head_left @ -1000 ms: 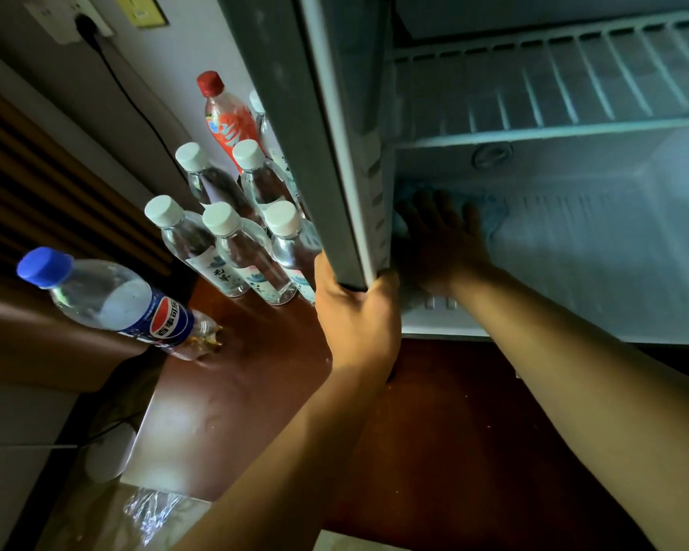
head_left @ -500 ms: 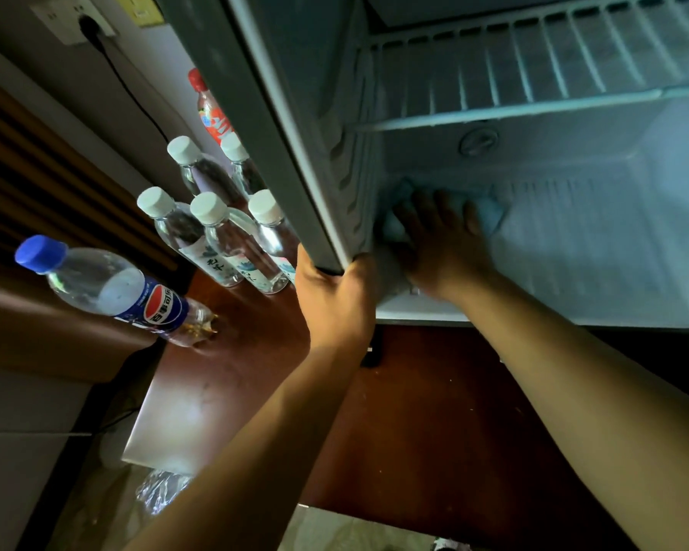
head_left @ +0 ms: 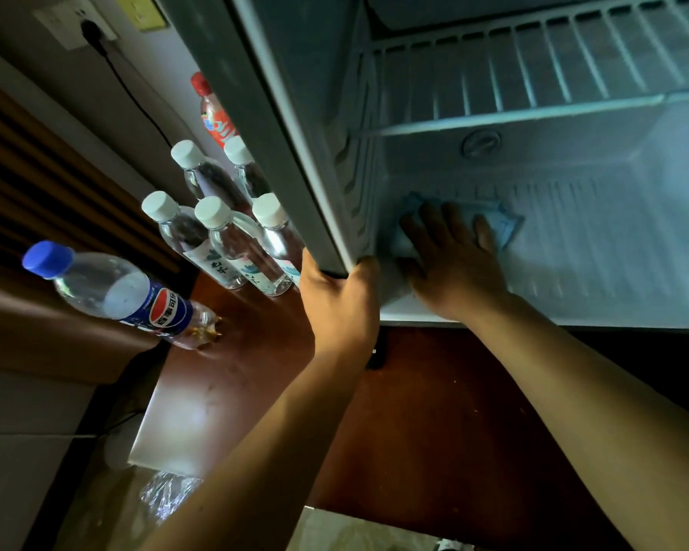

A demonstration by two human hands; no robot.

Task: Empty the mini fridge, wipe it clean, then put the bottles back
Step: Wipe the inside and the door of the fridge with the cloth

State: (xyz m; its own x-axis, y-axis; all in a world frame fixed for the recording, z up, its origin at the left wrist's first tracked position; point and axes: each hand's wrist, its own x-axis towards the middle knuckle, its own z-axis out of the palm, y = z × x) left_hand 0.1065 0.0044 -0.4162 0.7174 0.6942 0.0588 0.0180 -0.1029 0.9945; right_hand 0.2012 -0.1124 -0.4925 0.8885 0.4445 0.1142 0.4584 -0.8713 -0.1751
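Note:
The mini fridge [head_left: 573,272] stands open with no bottles inside, and its white wire shelf [head_left: 533,109] is bare. My right hand [head_left: 450,252] presses a light blue cloth [head_left: 502,222] flat on the fridge floor near the left wall. My left hand [head_left: 341,300] grips the bottom corner of the fridge door [head_left: 263,113]. Several clear white-capped water bottles [head_left: 235,248] stand on the brown tabletop [head_left: 235,391] left of the door. A red-capped bottle [head_left: 211,113] stands behind them. A blue-capped Pepsi bottle [head_left: 120,296] stands at the far left.
A wall socket [head_left: 76,23] with a black plug and cable sits at the upper left. Crumpled clear plastic [head_left: 168,495] lies below the tabletop's front edge. Dark wood panelling runs along the left.
My right hand and the cloth have slid rightward along the fridge floor. My left hand keeps hold of the door corner. The view has shifted slightly.

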